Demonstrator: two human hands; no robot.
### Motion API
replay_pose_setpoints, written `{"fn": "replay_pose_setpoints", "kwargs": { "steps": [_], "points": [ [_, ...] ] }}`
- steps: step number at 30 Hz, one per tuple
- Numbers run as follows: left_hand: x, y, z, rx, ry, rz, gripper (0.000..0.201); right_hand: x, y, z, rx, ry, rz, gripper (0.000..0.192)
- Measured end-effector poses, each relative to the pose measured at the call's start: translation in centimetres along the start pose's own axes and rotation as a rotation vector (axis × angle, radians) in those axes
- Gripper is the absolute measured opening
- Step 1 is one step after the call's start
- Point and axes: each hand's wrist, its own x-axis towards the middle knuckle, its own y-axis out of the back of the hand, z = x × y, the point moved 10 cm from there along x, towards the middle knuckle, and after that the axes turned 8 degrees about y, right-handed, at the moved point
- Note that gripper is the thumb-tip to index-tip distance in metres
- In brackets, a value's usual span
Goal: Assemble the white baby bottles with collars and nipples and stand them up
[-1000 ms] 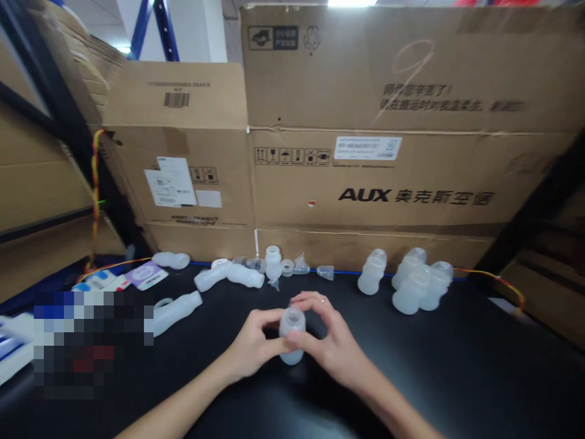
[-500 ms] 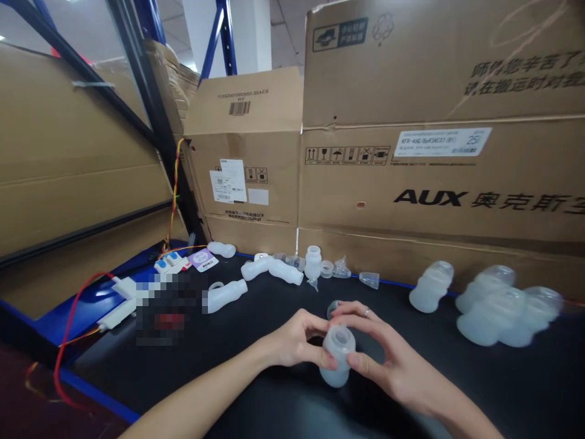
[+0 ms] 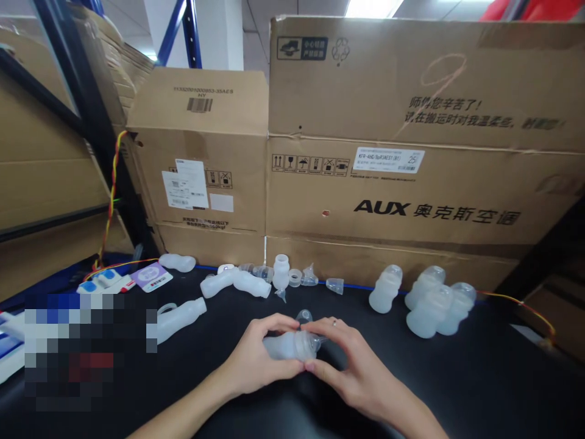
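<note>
A translucent baby bottle [image 3: 282,346] lies on its side between my hands, low over the black table. My left hand [image 3: 249,356] is wrapped round its body, thumb along the near side. At the neck end there is a ring collar with a clear nipple [image 3: 317,342] pointing right. My right hand [image 3: 354,360] curves round that end, its thumb at the collar's near edge and its fingers on the far side. Just behind the bottle, partly hidden by my fingers, stands a clear dome cap [image 3: 304,316].
Several capped bottles [image 3: 425,311] stand at the right. Along the back are loose bottle bodies [image 3: 251,284], an upright bottle [image 3: 281,271], a ring [image 3: 295,278] and clear nipples [image 3: 309,275]. Cardboard boxes [image 3: 311,250] wall the back. A card [image 3: 152,276] and wires lie left.
The bottle has tipped from upright onto its side, with its mouth end now turned right and showing a nipple and collar. Both hands have shifted round it, and the camera view has swung right.
</note>
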Motion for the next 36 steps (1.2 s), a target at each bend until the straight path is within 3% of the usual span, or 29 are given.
{"fn": "replay_pose_setpoints", "kwargs": {
  "steps": [3,9,13,16,18,21,22,25,28,32,34,36],
  "points": [
    [0.3,-1.4,-0.7,-0.178,0.073,-0.235,0.036,0.1,-0.1,-0.3,0.073,0.029,-0.041,0.04],
    [0.0,-3.2,-3.0,-0.393,0.276,-0.479,0.054,0.8,-1.1,-2.7,0.132,0.156,-0.067,0.031],
    [0.0,-2.7,-2.9,-0.321,0.205,-0.373,0.05,0.3,-1.6,-0.5,-0.07,-0.011,-0.064,0.02],
    [0.0,-2.6,-2.6,-0.286,0.145,-0.319,0.051,-0.1,-1.3,1.0,-0.117,-0.1,-0.047,0.04],
    [0.2,-2.9,-2.9,-0.329,0.154,-0.348,0.057,-0.2,-0.3,1.1,-0.029,-0.11,0.017,0.023],
    [0.8,-2.6,-4.2,-0.422,0.209,-0.37,0.075,0.0,0.4,0.3,0.14,-0.081,0.022,0.074],
    [0.9,-2.6,-4.7,-0.436,0.226,-0.383,0.08,0.1,0.2,-0.2,0.16,-0.056,-0.018,0.073],
    [1.1,-2.2,-5.4,-0.38,0.215,-0.364,0.083,0.2,-0.6,-1.0,0.069,-0.024,-0.086,0.045],
    [0.6,-1.0,-4.9,-0.122,0.129,-0.23,0.078,0.0,-1.7,0.7,-0.082,-0.136,-0.07,0.019],
    [-0.7,-0.1,-1.5,0.382,-0.137,-0.054,0.077,-1.3,-4.3,5.3,-0.008,-0.472,-0.02,0.056],
    [-1.8,-0.1,1.4,0.534,-0.384,0.043,0.085,-2.1,-6.0,7.3,0.167,-0.65,-0.004,0.062],
    [-3.0,0.1,3.6,0.572,-0.611,0.125,0.092,-2.4,-6.9,8.2,0.271,-0.739,0.026,0.063]
  ]
}}
